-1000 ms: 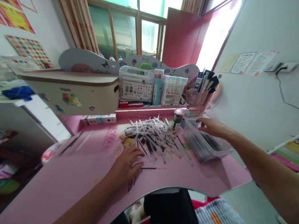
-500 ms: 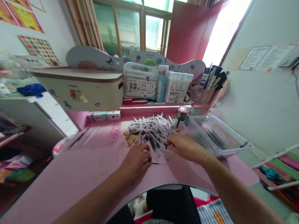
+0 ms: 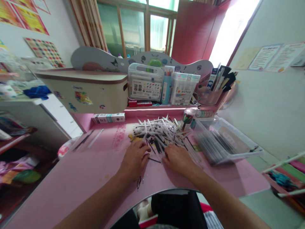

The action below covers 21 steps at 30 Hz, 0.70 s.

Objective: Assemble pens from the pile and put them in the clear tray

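Hands are working just apart, left hand and right hand at the near edge of the refill pile; any grip is unclear, and shallow contact is limiting scatter.

Room in a home, a study corner. Evidence: pink counter with a sticker-decorated shelf unit, loose pens and marker boxes on it; posters upper left; curtains by a window, top centre; cluttered shelf, lower left.
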{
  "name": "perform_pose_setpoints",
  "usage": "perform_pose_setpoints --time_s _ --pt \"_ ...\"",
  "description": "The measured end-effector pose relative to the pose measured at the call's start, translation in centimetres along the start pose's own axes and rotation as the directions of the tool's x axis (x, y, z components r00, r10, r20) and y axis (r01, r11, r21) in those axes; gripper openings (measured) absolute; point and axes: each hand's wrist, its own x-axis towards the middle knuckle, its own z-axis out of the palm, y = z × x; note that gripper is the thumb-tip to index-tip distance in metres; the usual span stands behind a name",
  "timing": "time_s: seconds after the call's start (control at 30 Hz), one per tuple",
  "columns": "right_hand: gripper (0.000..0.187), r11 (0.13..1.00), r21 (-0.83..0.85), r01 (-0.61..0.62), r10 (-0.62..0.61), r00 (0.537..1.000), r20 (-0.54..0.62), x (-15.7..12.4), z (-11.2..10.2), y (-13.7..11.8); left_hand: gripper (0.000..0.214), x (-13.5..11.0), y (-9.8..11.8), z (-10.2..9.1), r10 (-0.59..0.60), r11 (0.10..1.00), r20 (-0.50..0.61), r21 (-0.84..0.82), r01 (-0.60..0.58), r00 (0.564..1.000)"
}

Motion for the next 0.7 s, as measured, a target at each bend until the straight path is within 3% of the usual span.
perform_pose_setpoints --time_s 0.17,0.33,0.4,0.43,0.5,0.57,0.63,0.7 --pt "0.025 0.997 0.022 -0.080 0.081 0.996 -0.045 0.2 0.9 -0.1 0.014 -0.1 0.5 -0.4 -0.091 0.976 0.053 -0.194 0.100 0.994" --pt "0.015 0.964 0.219 -0.152 0.168 0.984 -0.056 -0.7 -1.2 1.3 0.013 0.0 1.4 -1.0 -0.188 0.858 0.177 -0.449 0.250 0.966" --pt "0.012 0.930 0.334 -0.155 0.185 0.981 -0.060 -1.2 -2.0 1.6 0.013 0.1 1.8 -1.1 -0.256 0.712 0.251 -0.604 0.358 0.933" --pt "0.011 0.912 0.386 -0.140 0.180 0.981 -0.069 -1.4 -2.2 1.5 0.013 0.1 1.9 -1.0 -0.288 0.595 0.300 -0.688 0.416 0.909" --pt "0.009 0.879 0.471 -0.074 0.133 0.987 -0.093 -1.6 -2.2 0.9 0.028 0.1 2.0 -0.8 -0.308 0.289 0.413 -0.818 0.498 0.857" --pt "0.006 0.849 0.528 0.026 0.038 0.993 -0.111 -1.6 -1.8 0.0 0.039 0.1 1.9 -0.6 -0.300 0.010 0.478 -0.864 0.504 0.825" --pt "0.006 0.833 0.545 0.097 -0.049 0.993 -0.103 -1.4 -1.5 -0.6 0.031 0.1 1.6 -0.7 -0.323 -0.128 0.480 -0.876 0.465 0.816" --pt "0.007 0.855 0.504 0.126 -0.093 0.992 -0.090 -1.3 -1.1 -0.6 0.020 0.2 1.2 -1.0 -0.397 -0.160 0.445 -0.894 0.418 0.803"
